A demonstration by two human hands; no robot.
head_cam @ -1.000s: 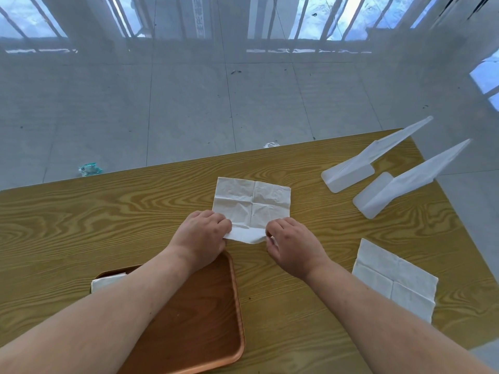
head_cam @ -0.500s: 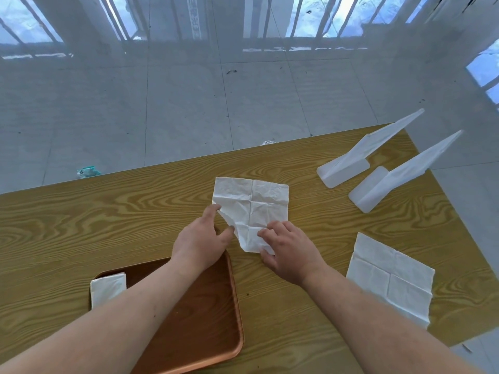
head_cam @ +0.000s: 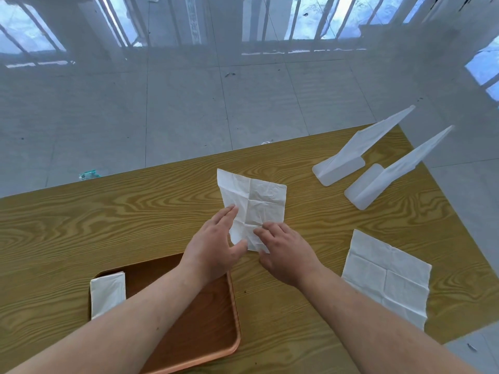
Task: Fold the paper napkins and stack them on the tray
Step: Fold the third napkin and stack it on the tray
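Centre: creased napkin (head_cam: 259,201) touched by flat left hand (head_cam: 213,247) and right hand (head_cam: 286,252) (grip unclear). One folded napkin (head_cam: 108,292) on tray (head_cam: 210,319); spare napkin (head_cam: 386,279) remains.

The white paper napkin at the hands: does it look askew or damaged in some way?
Yes. The white paper napkin lies askew to the edge of the wooden table and is heavily wrinkled; no tear is visible. The unfolded white napkin on the right looks smoother.

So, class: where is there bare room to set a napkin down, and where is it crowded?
Free: table left of the left hand, beyond the tray; tray floor right of the folded napkin. Crowded: centre, right hand and creased napkin; right side, flat napkin, two stands.
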